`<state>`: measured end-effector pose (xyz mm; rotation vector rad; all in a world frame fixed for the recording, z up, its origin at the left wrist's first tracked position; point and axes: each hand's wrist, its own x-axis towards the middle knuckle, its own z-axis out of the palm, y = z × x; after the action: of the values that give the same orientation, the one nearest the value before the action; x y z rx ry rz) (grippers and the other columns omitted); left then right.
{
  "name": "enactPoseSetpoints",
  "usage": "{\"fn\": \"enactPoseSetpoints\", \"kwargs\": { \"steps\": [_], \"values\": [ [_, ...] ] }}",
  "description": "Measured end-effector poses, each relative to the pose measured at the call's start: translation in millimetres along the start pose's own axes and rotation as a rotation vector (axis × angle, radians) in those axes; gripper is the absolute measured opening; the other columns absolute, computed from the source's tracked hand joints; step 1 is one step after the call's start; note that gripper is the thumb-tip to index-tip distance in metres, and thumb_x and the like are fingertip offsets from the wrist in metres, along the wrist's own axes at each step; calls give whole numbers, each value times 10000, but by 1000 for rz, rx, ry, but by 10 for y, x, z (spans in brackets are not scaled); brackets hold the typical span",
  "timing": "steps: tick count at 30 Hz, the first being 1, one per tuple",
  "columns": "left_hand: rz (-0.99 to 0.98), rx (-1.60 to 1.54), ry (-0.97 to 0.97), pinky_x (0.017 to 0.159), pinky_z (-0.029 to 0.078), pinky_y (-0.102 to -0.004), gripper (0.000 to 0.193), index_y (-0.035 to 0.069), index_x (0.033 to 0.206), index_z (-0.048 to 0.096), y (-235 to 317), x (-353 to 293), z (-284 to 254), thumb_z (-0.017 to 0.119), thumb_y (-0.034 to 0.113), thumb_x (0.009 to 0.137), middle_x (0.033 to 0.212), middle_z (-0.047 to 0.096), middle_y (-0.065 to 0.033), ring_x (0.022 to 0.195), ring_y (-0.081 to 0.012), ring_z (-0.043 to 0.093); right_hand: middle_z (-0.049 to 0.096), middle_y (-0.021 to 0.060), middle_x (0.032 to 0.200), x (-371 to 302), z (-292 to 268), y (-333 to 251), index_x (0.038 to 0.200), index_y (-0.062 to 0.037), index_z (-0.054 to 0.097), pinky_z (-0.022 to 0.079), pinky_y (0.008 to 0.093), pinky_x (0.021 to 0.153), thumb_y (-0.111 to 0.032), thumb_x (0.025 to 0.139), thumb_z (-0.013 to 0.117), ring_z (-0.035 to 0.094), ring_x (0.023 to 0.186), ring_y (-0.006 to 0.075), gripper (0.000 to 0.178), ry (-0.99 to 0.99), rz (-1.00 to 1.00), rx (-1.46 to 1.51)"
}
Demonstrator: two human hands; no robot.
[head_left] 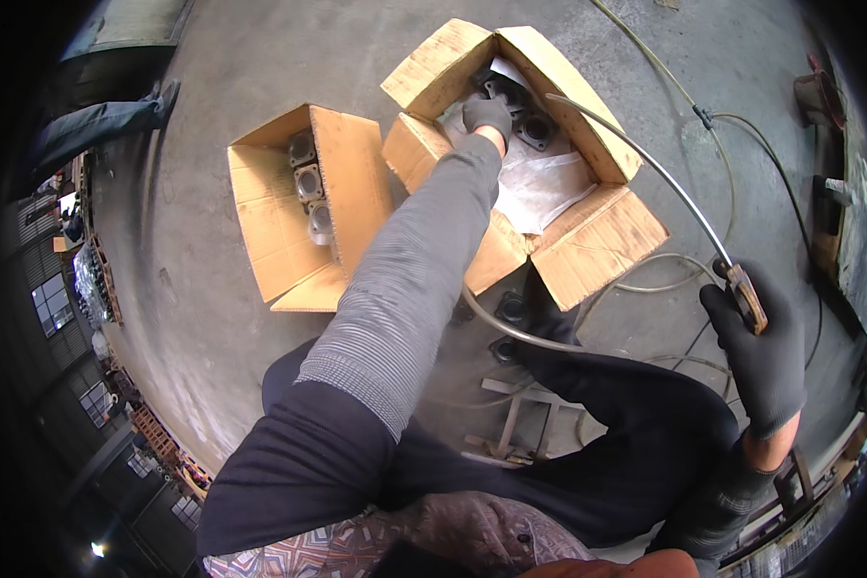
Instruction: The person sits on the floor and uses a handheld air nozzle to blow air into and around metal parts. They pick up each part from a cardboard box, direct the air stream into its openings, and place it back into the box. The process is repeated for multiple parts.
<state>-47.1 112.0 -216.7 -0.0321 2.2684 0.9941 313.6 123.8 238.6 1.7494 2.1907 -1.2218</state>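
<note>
Pale, even light covers the floor, while the wall at far left lies dim around its bright windows; a lamp glares at lower left. The sheet looks washed out, the tube glints, the trousers sink toward black. Fisheye distortion bends the rim, corners blacken, and distant clutter blurs.

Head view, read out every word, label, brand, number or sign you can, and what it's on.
None can be read.
Left box and right box: no readable print.
Metal parts and the tool in the right hand: any marks are too small.
Far left background: too blurred.
</note>
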Motion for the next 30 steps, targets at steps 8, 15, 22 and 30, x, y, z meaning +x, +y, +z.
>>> {"fn": "enactPoseSetpoints", "kwargs": {
  "steps": [8, 15, 22, 30],
  "values": [
    [386, -780, -461, 827, 648, -325, 300, -21, 1317, 636, 73, -1975, -1532, 585, 163, 1086, 1182, 725, -95, 947, -171, 730, 595, 10, 720, -299, -186, 106, 1120, -21, 720, 465, 295, 577, -202, 953, 792, 552, 617, 77, 257, -137, -161, 9],
    [317, -934, -568, 1017, 619, -392, 341, -9, 1406, 565, -115, -3320, -2341, 503, 178, 1127, 1266, 713, -129, 1144, -238, 728, 636, 43, 770, -1054, -461, 373, 1147, 11, 727, 510, 276, 702, -167, 928, 808, 598, 735, 84, 293, -34, -300, 151],
    [189, -1055, -668, 1002, 634, -479, 394, -18, 1434, 544, -457, -4151, -2714, 469, 241, 1147, 1280, 702, -165, 1143, -289, 731, 707, 101, 815, -1944, -843, 593, 1100, 16, 727, 534, 296, 738, -82, 918, 791, 619, 761, 94, 216, -35, -290, -15],
    [316, -911, -425, 966, 629, -362, 341, 4, 1395, 586, -732, -4355, -2807, 552, 177, 1103, 1224, 734, -110, 1065, -204, 751, 669, 74, 784, -2420, -632, 673, 1075, 14, 717, 526, 299, 724, -59, 948, 777, 597, 750, 95, 158, -211, -719, -460]
  ]
}}
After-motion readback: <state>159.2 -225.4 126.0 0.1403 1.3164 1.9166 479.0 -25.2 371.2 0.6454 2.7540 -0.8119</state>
